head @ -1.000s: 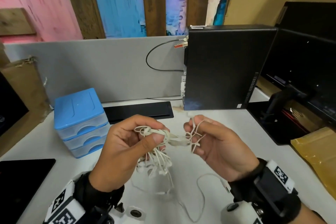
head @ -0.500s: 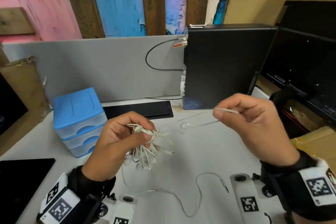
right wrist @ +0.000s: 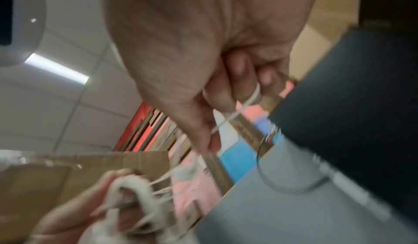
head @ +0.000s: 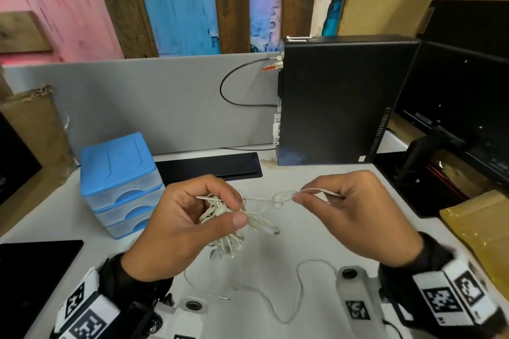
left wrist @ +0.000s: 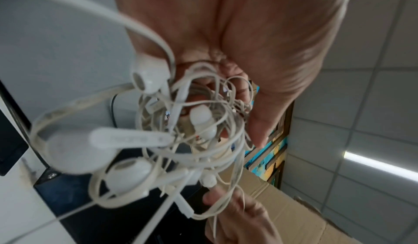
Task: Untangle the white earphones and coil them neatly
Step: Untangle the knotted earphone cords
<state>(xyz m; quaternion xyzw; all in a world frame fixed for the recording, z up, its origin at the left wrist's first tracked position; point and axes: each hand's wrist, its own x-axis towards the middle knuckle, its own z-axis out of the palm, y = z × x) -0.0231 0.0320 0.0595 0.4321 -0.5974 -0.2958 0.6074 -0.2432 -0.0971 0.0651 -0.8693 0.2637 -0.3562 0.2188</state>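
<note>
A knotted bundle of white earphones (head: pixel 220 217) hangs above the white desk (head: pixel 325 234), held in my left hand (head: pixel 190 226) with fingers and thumb curled round it. In the left wrist view the tangle (left wrist: pixel 172 126) shows several earbuds and looped cords. My right hand (head: pixel 347 215) pinches a single strand (head: pixel 316 190) pulled out to the right, with an earbud (head: pixel 278 197) dangling between the hands. A loose cord (head: pixel 300 283) trails onto the desk, its plug (head: pixel 225 297) lying near my left wrist. The right wrist view is blurred; the strand (right wrist: pixel 235 113) runs between its fingers.
A blue-topped small drawer unit (head: pixel 121 181) stands left of my hands. Behind are a flat black slot cover (head: pixel 209 166), a black computer tower (head: pixel 341 102) and a grey partition (head: pixel 137 102). A monitor (head: pixel 457 107) and a yellow envelope (head: pixel 479 228) lie right; a dark tablet (head: pixel 30 267) left.
My right hand first drew a strand up and away to the right, then came back lower and closer to the bundle. The left hand kept its hold and shifted slightly.
</note>
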